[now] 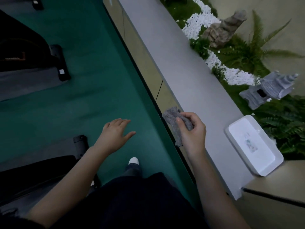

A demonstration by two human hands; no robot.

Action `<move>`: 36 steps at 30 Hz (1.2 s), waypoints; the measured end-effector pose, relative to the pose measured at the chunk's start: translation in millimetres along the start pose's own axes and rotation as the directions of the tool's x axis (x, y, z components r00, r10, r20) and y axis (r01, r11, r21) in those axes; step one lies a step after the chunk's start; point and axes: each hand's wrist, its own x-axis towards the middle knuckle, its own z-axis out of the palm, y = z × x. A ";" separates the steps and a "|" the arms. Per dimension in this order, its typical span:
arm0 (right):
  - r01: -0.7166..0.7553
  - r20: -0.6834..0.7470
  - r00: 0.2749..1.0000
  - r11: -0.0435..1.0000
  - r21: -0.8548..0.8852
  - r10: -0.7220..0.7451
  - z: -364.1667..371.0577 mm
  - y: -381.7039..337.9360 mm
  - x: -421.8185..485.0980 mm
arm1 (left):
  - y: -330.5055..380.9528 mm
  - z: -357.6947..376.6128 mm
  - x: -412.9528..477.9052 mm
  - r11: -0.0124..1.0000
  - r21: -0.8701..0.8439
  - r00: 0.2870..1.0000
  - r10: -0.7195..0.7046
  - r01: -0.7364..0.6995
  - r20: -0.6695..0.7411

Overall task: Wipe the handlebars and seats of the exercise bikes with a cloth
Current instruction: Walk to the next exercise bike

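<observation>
My right hand [191, 131] grips a crumpled grey cloth [173, 121] over the inner edge of a grey ledge [181, 66]. My left hand [115, 134] hovers above the green floor with its fingers spread and holds nothing. The black base of one exercise bike [59, 63] stands at the upper left. Part of another bike [41, 176] lies at the lower left beside my left forearm. No handlebars or seats are in view.
A white lidded box [254, 146] sits on the ledge to the right of my right hand. Beyond the ledge lie ferns, white pebbles [198, 22], a rock and a small grey stone pagoda [270, 90]. My white-toed shoe [134, 161] stands on the green floor [99, 80].
</observation>
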 end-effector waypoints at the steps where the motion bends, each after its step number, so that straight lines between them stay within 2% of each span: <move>1: 0.003 0.012 1.000 1.000 0.002 -0.003 7.6 -3.8 9.3 | -4.7 -6.0 8.4 1.000 -0.007 1.000 -0.014 0.014 -0.008; 10: 0.017 0.248 0.969 1.000 0.012 -0.020 80.2 -39.4 88.8 | -52.3 -35.4 39.5 0.958 -0.118 0.959 -0.272 0.263 -0.074; 15: 0.024 0.401 0.916 1.000 0.013 -0.027 119.3 -55.4 141.9 | -71.2 -45.6 60.1 0.900 -0.159 0.901 -0.424 0.407 -0.092; 20: 0.110 0.488 0.865 0.993 0.046 -0.118 153.6 -72.3 218.5 | -75.2 -64.9 105.3 0.818 -0.206 0.816 -0.566 0.538 -0.117; 24: 0.130 0.507 0.849 0.989 0.077 -0.151 171.7 -83.1 284.1 | -60.2 -86.2 155.4 0.827 -0.201 0.824 -0.553 0.525 -0.126; 28: 0.150 0.547 0.821 0.986 0.074 -0.166 191.5 -90.4 334.5 | -49.9 -107.4 203.4 0.818 -0.271 0.805 -0.563 0.508 -0.188; 31: 0.173 0.555 0.813 0.983 0.056 -0.175 212.7 -97.3 360.5 | -54.4 -115.7 220.9 0.809 -0.261 0.801 -0.575 0.526 -0.167; 36: 0.214 0.629 0.749 0.975 0.067 -0.207 268.6 -118.0 378.5 | -86.5 -125.0 228.5 0.739 -0.280 0.734 -0.664 0.613 -0.145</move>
